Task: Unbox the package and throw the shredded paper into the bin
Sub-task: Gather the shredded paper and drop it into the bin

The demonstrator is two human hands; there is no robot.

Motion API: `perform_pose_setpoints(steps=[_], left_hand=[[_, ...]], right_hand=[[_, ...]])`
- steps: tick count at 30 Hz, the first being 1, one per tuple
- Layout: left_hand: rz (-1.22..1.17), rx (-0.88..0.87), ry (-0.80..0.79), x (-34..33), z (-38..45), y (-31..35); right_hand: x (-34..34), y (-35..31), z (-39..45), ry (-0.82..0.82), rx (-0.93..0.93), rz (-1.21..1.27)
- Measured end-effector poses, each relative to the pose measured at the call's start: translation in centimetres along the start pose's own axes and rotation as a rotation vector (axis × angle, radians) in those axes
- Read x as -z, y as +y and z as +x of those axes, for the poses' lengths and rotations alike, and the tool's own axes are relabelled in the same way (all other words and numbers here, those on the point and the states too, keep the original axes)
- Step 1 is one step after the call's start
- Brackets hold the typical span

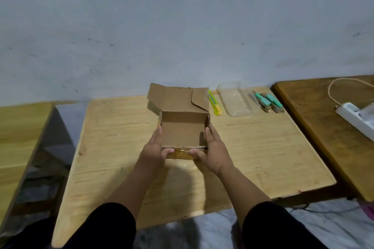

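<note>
A small cardboard box (183,133) sat near the middle of the pale wooden bench (113,147), its mouth facing up and its lid flap swung back so that it stood up behind the opening, leaning away toward the wall (182,16). The box's longer side ran left to right across the bench, parallel to the person's chest. Its inside showed only bare brown cardboard. A strip of glossy brown tape (182,154) ran along the near front face.

The left hand (154,150) held the box's left wall, fingers laid along the outside and thumb curled round onto the taped front edge. The right hand (212,152) mirrored it on the right wall (thumb likewise hooked onto the front), so each grip was closed around the box.

Behind and to the right of the box, close to the wall, lay a yellow-green utility knife (215,105), then a clear plastic tray (235,99), then a small cluster of teal-handled tools (267,101). On a darker neighbouring table (323,119) at the right rested a white power strip (356,119) with its cord (332,91).
</note>
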State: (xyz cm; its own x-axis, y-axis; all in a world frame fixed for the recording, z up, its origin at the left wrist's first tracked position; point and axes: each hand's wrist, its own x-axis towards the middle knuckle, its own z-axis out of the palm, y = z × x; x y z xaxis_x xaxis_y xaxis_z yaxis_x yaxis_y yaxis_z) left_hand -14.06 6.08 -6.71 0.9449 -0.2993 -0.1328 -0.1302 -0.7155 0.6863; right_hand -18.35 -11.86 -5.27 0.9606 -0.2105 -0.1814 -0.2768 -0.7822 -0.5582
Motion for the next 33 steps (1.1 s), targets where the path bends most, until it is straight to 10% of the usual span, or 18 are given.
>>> perform_pose_setpoints(steps=[11,22,33], left_hand=[[-0.047,-0.261,0.048,-1.9,-1.0,11.3],[-0.037,-0.587,-0.353,-18.3,-7.9,25.3],[0.113,-0.692,-0.77,-33.4,-16.0,23.4]], right_hand=[[9.9,3.3,-6.0,0.365,-0.129,0.031],[15.7,18.2,-23.0,0.644,-0.609,0.099],[7.2,29.1,-35.0,0.598,-0.976,0.261]])
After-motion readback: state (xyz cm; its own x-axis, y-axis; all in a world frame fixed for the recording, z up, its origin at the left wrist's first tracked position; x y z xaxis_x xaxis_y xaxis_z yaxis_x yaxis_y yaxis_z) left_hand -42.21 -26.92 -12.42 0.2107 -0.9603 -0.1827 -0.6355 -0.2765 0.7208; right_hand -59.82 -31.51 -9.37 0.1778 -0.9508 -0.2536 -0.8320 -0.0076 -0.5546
